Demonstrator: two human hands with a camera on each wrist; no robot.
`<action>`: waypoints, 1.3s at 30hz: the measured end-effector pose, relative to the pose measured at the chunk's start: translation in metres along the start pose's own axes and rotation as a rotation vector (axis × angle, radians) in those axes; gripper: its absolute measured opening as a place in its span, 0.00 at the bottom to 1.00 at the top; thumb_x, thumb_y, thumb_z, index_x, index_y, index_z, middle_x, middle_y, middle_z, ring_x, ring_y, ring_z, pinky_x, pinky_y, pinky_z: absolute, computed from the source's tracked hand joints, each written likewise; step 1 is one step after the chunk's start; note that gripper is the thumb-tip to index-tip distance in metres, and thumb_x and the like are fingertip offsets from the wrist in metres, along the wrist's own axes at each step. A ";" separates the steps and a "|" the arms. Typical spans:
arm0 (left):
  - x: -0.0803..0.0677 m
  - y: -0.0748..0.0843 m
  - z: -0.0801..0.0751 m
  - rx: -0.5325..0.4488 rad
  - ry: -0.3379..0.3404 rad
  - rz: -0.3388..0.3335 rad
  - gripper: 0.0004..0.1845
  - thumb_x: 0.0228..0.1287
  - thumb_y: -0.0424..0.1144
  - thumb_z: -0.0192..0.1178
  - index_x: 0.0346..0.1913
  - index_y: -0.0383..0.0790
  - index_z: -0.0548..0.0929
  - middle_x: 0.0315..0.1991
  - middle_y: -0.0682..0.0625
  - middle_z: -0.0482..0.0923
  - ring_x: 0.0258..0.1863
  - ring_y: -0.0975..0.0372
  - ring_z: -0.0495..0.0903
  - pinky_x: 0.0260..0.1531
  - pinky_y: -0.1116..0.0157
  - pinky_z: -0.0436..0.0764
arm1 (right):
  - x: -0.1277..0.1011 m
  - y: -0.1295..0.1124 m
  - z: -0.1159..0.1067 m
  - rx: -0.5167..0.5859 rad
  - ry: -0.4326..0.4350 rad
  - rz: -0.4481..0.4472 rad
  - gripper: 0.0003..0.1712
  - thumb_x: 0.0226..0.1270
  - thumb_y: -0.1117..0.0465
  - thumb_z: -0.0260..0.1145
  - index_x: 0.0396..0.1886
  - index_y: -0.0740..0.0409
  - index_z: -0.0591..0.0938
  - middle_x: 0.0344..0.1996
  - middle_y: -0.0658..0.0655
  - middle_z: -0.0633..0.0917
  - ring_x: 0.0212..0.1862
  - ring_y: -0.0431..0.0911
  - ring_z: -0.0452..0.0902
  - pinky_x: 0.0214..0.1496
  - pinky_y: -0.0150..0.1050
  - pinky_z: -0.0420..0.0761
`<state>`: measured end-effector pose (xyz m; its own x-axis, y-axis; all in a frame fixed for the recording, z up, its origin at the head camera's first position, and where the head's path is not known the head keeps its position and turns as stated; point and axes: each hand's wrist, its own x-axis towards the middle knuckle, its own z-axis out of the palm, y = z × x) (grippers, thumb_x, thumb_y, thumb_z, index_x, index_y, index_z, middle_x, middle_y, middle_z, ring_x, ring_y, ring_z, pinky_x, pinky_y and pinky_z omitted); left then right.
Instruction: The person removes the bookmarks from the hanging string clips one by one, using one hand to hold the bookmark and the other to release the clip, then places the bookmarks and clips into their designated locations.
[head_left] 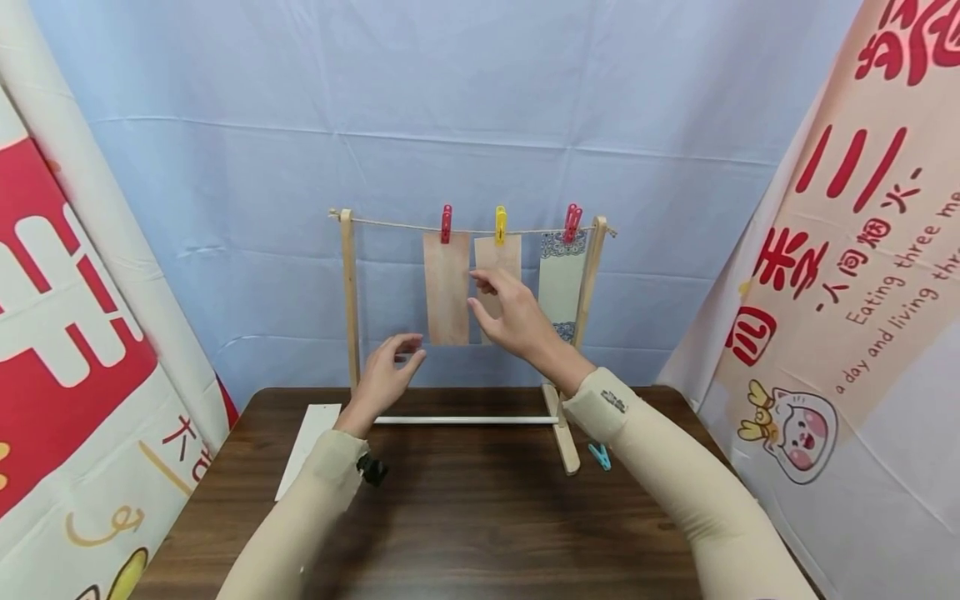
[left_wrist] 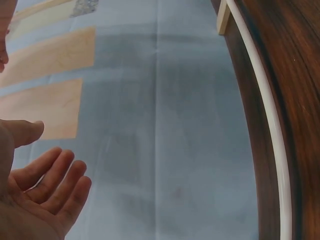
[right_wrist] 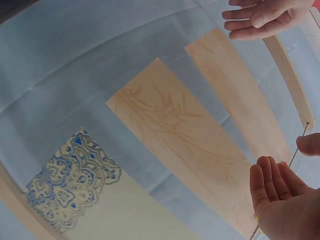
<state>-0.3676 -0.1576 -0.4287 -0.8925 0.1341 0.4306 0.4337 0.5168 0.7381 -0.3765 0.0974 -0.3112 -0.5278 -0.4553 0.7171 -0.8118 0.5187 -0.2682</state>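
Three paper strips hang by clothespins from a string on a wooden frame. The left strip (head_left: 447, 292) is plain tan under a red clothespin (head_left: 446, 225). A yellow clothespin (head_left: 500, 225) holds the middle strip (right_wrist: 170, 120), which bears a faint bamboo print. The right strip (head_left: 561, 287), with blue patterned ends, hangs from red clothespin (head_left: 572, 223). My right hand (head_left: 513, 312) is raised before the middle strip, fingers loosely bent and holding nothing. Lower, my left hand (head_left: 386, 375) is near the left strip's bottom corner, its fingers relaxed, nothing in them.
The frame's wooden posts (head_left: 349, 292) stand at the back of a dark wooden table (head_left: 465, 517), joined low down by a white rod (head_left: 465, 420). A white card (head_left: 307, 442) lies at the left. A blue clothespin (head_left: 600, 456) lies by the right foot. Printed cloths hang around.
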 end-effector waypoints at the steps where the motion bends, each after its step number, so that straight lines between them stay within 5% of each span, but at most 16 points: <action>1: 0.001 0.000 0.000 0.002 -0.003 -0.003 0.21 0.82 0.43 0.63 0.69 0.38 0.80 0.65 0.41 0.81 0.64 0.48 0.81 0.66 0.48 0.78 | 0.001 -0.001 0.000 0.001 0.004 -0.002 0.24 0.76 0.65 0.71 0.67 0.71 0.79 0.52 0.68 0.85 0.55 0.56 0.82 0.61 0.49 0.83; 39: 0.014 0.003 0.022 -0.017 -0.008 -0.050 0.19 0.82 0.42 0.62 0.67 0.35 0.80 0.61 0.39 0.82 0.61 0.47 0.82 0.65 0.50 0.80 | 0.055 -0.014 -0.014 -0.046 0.100 -0.099 0.28 0.78 0.63 0.70 0.71 0.71 0.76 0.62 0.67 0.81 0.64 0.57 0.77 0.71 0.46 0.76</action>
<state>-0.3815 -0.1357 -0.4312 -0.9141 0.1152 0.3888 0.3905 0.5087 0.7673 -0.3908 0.0748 -0.2591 -0.4165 -0.4330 0.7994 -0.8452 0.5084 -0.1650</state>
